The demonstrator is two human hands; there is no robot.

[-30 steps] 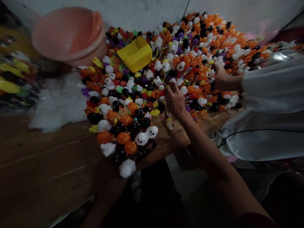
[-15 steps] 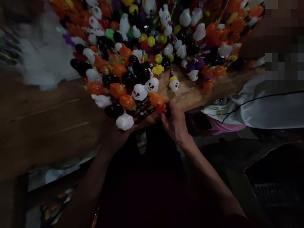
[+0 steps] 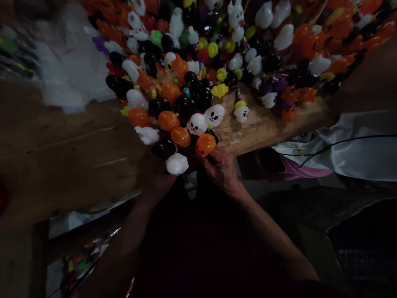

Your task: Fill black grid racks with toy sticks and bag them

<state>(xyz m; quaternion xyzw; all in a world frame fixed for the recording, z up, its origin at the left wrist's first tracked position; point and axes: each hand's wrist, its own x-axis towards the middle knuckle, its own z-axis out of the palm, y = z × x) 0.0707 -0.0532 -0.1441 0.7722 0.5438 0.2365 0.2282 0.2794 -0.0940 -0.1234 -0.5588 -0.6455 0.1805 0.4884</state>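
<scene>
Dim tabletop [image 3: 74, 145]: at near edge, L hand [image 3: 159, 181] by white toy [image 3: 177, 164], grip too dark to tell; R hand [image 3: 222, 170] at orange toy [image 3: 205, 143], fingers' hold hidden, can't tell. Skull toys [image 3: 197, 124] just beyond; a bump cd knock toys off edge.

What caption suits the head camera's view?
Left hand and right hand beside colourful little figures at a wooden table.
</scene>
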